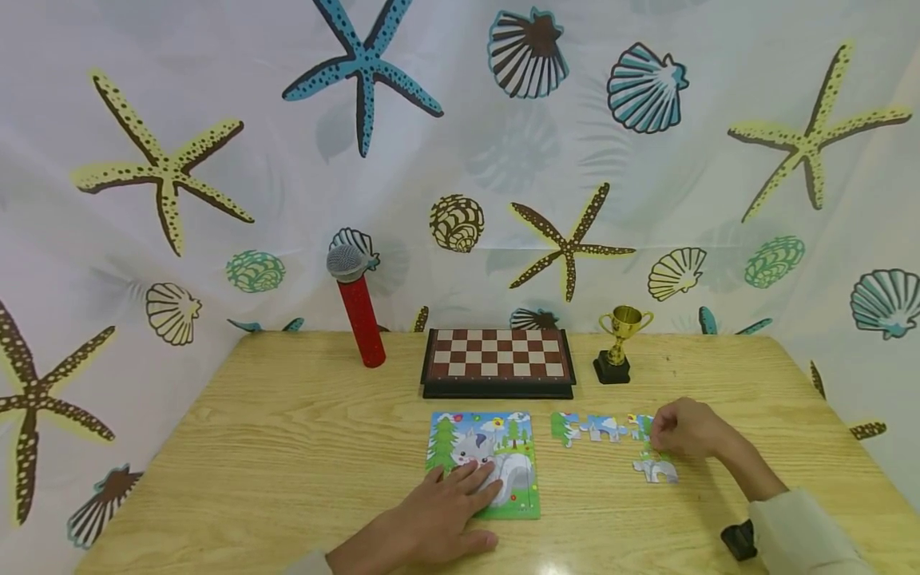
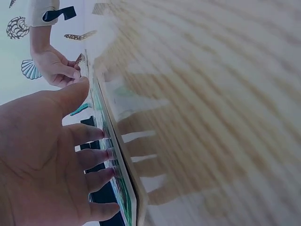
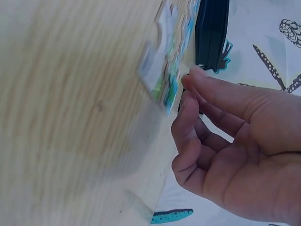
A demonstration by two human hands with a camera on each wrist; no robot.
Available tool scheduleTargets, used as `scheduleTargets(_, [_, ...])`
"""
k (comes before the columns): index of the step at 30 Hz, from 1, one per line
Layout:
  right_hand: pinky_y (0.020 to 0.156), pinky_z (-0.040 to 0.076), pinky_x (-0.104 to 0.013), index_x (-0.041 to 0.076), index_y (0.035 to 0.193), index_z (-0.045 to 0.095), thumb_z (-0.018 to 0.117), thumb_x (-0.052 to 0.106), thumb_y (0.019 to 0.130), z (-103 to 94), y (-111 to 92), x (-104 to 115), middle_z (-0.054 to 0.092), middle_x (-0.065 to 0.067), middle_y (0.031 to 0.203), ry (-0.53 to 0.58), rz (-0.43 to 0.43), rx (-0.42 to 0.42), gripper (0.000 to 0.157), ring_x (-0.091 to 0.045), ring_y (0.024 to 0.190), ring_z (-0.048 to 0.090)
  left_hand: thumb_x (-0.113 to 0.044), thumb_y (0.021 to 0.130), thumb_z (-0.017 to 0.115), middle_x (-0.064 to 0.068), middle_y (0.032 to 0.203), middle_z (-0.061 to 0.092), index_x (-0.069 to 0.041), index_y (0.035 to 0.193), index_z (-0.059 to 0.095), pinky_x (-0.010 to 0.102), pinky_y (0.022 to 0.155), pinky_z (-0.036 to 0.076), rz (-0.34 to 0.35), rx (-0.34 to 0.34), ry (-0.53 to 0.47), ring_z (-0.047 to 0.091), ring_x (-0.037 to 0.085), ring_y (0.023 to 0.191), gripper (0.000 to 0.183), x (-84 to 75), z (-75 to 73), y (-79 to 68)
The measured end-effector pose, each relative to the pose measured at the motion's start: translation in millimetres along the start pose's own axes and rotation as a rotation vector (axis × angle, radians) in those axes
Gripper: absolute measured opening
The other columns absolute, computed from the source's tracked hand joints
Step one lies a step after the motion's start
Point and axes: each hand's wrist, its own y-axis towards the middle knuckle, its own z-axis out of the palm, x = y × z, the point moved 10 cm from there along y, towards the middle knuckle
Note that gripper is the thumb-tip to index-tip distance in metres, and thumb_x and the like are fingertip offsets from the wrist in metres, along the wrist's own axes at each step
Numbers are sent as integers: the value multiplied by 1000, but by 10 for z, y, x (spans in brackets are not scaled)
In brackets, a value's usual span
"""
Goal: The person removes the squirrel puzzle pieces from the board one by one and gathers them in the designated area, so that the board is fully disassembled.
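Note:
My left hand [image 1: 446, 507] lies over the lower part of a square squirrel puzzle [image 1: 443, 435], its fingers spread and extended. From the side, in the left wrist view, those fingertips meet the puzzle's face along its thin edge. My right hand [image 1: 690, 429] has its fingers bent, with thumb and forefinger tips close together at the right end of a row of loose puzzle pieces [image 1: 604, 428]. Just below it is a grey puzzle piece [image 1: 657, 469]. In the right wrist view the blurred pieces [image 3: 162, 61] appear beside the fingertips; I cannot tell whether the fingers pinch one.
Behind the puzzle stands a chessboard box [image 1: 498, 359]. A gold trophy [image 1: 618, 343] on a black base is to its right, and a red microphone [image 1: 362, 315] stands upright on the left. A patterned cloth [image 1: 460, 144] hangs along the back of the wooden table [image 1: 302, 431].

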Motion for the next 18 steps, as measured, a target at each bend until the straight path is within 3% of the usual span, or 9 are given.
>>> scheduleTargets(8, [54,42,-27,2,79,67,61,3,86,163,198,285,63,-4,68,57,-35,38,8,-13,59,50,-60,94,38,-3,159,19,-26,150,28,58,112,24,11,-8,-26,20,23,147,66,24,10,-10])
scheduleTargets(18, [53,40,-25,0,79,68,63,5,88,438,529,800,60,-6,65,93,-115,73,11,-11,55,45,-61,96,29,-4,159,19,-26,150,28,58,113,22,19,-28,-54,20,23,147,64,15,0,-60])
